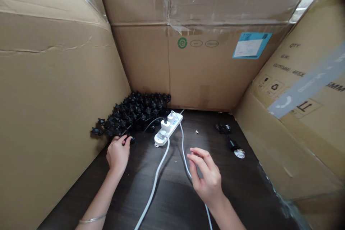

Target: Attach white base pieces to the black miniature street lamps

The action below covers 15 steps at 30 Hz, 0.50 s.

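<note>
On the left, my left hand (pixel 118 152) pinches a small black round object (pixel 132 139) at the front edge of a heap of black star-shaped pieces (pixel 134 111). The fingers partly hide that object. My right hand (pixel 206 176) hovers above the dark tabletop, fingers curved and apart, with nothing visible between them; a white cable (pixel 184 147) runs beside and behind it. Between and beyond the hands lies a white power strip (pixel 175 126). A white plug adapter (pixel 165 125) sits in it, with a thin black cord leading left towards the heap.
Cardboard walls (pixel 199 68) enclose the table (pixel 172 194) at the back and both sides. A thick white cable (pixel 155 183) runs towards me. To the right lie small black parts (pixel 223 128), a black object (pixel 233 144) and a pale round piece (pixel 239 153). A tiny metallic bit (pixel 197 132) lies nearby.
</note>
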Each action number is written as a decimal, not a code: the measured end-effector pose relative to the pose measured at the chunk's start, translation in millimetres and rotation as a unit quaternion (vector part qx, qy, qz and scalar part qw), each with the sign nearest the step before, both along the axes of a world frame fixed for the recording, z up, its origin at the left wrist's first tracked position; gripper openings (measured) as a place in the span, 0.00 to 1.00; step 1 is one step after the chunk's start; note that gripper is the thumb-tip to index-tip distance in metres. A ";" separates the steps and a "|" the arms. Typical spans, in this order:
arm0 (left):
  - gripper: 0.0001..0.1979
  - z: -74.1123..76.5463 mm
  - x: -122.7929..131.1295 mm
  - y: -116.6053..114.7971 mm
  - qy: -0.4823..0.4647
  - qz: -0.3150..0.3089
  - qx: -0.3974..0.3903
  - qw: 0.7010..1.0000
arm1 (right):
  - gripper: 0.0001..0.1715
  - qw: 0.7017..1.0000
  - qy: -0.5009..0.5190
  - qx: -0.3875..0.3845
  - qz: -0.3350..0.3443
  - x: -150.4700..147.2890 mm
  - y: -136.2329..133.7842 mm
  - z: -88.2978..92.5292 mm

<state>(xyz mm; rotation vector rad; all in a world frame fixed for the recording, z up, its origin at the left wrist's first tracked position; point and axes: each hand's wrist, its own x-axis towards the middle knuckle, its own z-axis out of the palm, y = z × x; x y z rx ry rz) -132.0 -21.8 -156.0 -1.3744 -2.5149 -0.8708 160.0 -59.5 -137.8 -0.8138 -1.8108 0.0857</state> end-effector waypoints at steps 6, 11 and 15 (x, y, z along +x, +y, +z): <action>0.15 0.0 1.7 1.5 0.009 0.012 -0.015 1.000 | 0.17 1.000 0.002 -0.005 0.000 0.7 -0.3 1.4; 0.16 1.0 1.9 2.0 0.014 0.014 -0.024 1.000 | 0.16 1.000 0.003 -0.006 0.002 0.5 -1.1 2.3; 0.16 2.0 1.8 1.7 0.016 0.013 -0.030 0.999 | 0.16 1.000 0.007 -0.003 0.001 0.9 0.1 3.8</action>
